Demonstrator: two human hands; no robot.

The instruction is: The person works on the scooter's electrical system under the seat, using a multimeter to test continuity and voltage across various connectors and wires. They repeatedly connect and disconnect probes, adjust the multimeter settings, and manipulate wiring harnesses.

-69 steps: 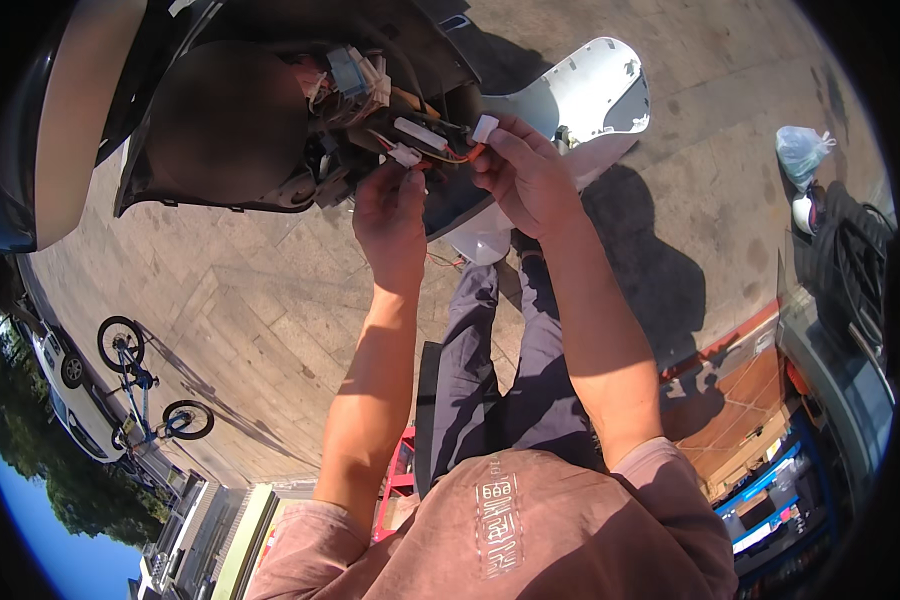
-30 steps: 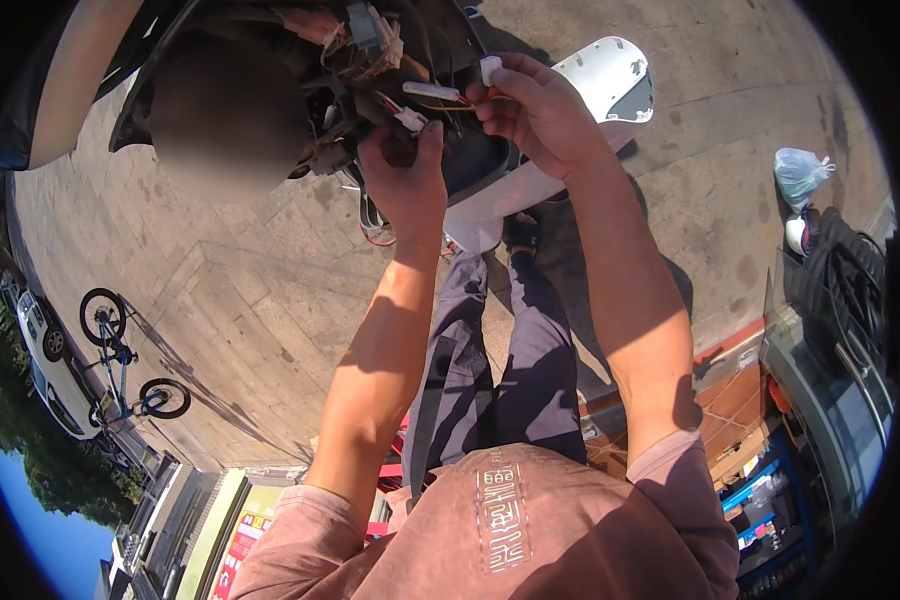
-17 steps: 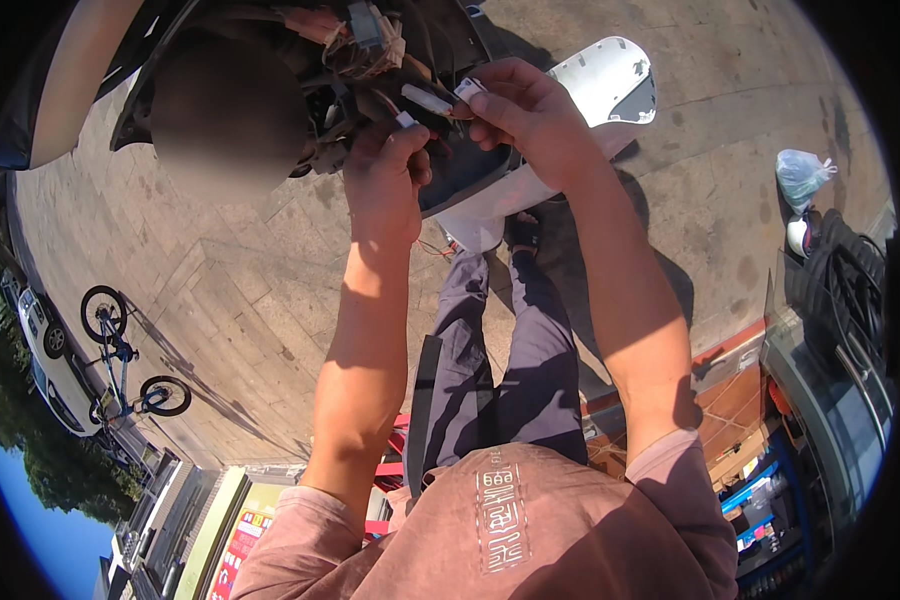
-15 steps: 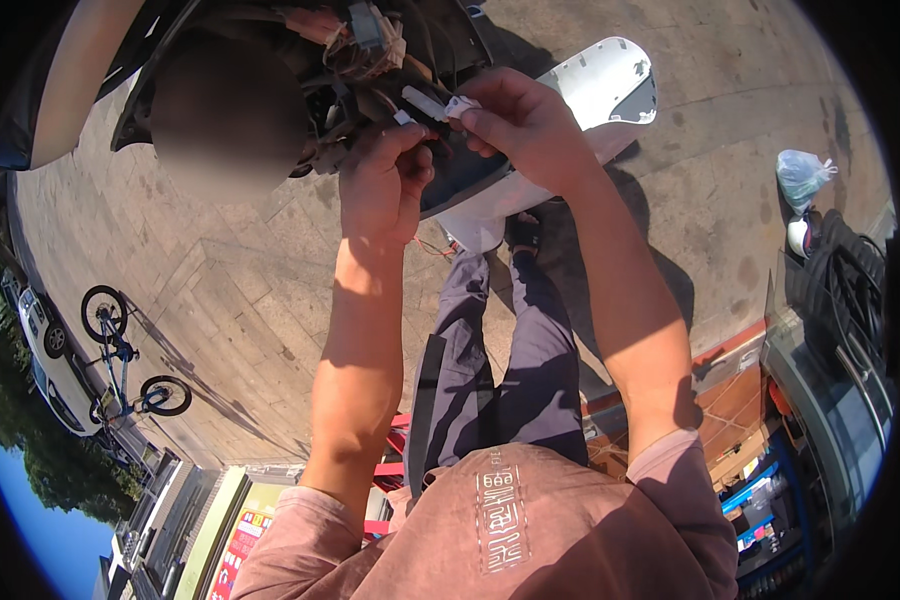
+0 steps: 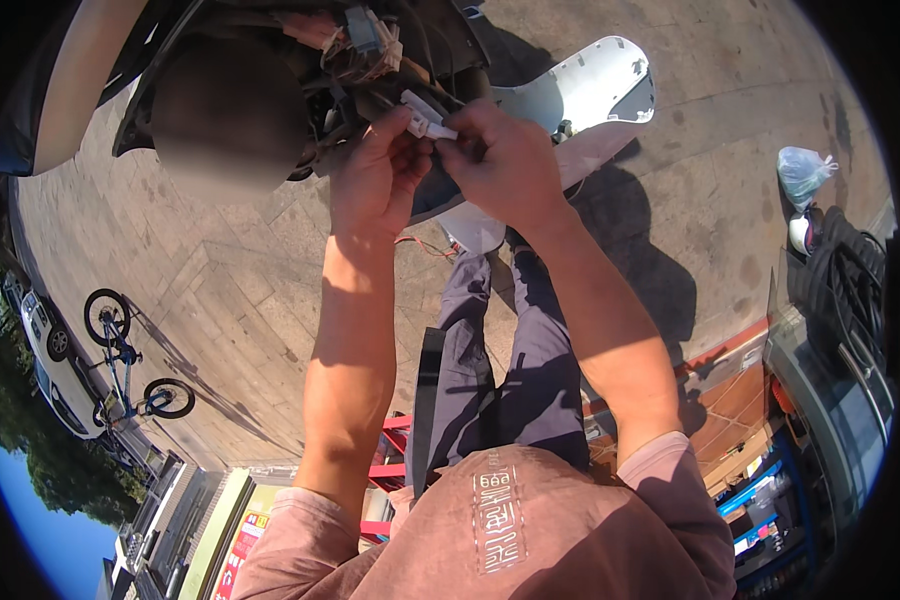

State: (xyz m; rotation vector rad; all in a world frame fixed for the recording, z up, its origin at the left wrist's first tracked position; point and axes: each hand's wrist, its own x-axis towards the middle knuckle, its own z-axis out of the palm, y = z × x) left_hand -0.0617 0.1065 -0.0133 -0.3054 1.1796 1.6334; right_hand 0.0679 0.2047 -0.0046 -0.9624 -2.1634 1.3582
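Note:
Between my two hands is a white plastic wire connector [image 5: 419, 124], its parts lined up or touching; I cannot tell if they are fully joined. My left hand [image 5: 375, 180] pinches its left end between thumb and finger. The right end is in the fingertips of my right hand [image 5: 510, 160]. Both hands are in front of an opened dark vehicle body with exposed wiring. Just beyond them, a wire bundle [image 5: 375, 50] with several plugs hangs in the opening. Thin red wires [image 5: 425, 246] dangle below my left hand.
A white curved panel [image 5: 595, 80] sticks out beyond my right hand. A blurred round area [image 5: 230, 120] covers part of the vehicle at left. Further off are a bicycle [image 5: 125, 355], a white car [image 5: 58, 375], a plastic bag [image 5: 805, 178] and black tires [image 5: 840, 265].
My right hand has moved down and turned inward. The white connector pieces, held apart before, are now together between my fingertips. My left hand has shifted slightly left.

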